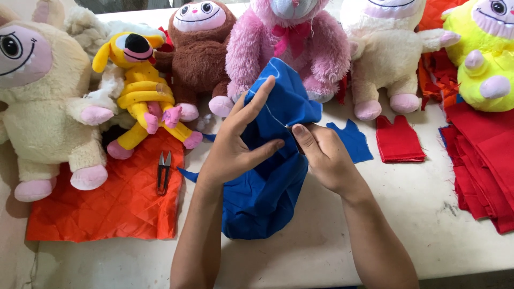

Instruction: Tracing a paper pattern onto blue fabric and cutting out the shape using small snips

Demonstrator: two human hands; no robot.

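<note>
Bare table (375,225) is lying open along the near edge and right of the blue cloth (267,187). Row of plush toys (292,48) is blocking the far side. Orange quilted fabric (107,206) with snips (163,171) is occupying the left; small red piece (399,140) and red fabric stack (484,160) are crowding the right.

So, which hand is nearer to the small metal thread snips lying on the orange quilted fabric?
Left. The left hand rests on the blue cloth, just right of the small metal thread snips; the right hand is farther right, beyond the cloth's middle.
</note>
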